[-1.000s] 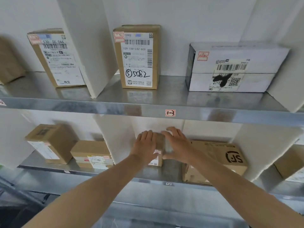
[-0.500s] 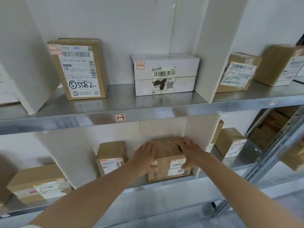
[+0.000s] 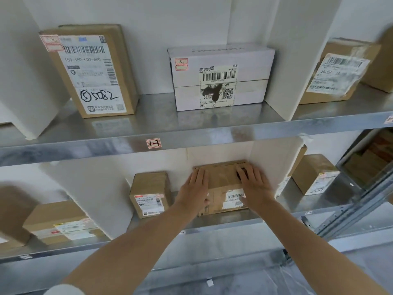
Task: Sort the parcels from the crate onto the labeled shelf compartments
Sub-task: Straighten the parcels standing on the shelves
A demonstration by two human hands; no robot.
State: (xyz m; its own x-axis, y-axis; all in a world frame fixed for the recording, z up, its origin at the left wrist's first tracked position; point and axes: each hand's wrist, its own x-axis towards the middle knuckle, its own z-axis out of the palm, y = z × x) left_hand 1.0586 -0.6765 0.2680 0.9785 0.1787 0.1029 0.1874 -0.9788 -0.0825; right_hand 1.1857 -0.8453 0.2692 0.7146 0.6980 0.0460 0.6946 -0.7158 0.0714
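A brown cardboard parcel (image 3: 223,184) with a white barcode label stands on the lower metal shelf (image 3: 234,221), against the white divider on its right. My left hand (image 3: 194,189) lies flat on the parcel's left top edge with the thumb on its front. My right hand (image 3: 254,185) rests on its right top corner, fingers spread. Both hands grip the parcel between them. A smaller brown parcel (image 3: 150,193) stands just to its left in the same compartment.
The upper shelf (image 3: 191,135) bears a tag "1-3" (image 3: 153,143), a tall brown box marked 5082 (image 3: 91,71) and a white box (image 3: 219,77). White dividers (image 3: 282,71) split the compartments. More brown parcels sit at the lower left (image 3: 61,224) and right (image 3: 314,173).
The view has swung right and closer. My hands moved from the small parcel to the larger one, which now stands deeper in the compartment beside the right divider.
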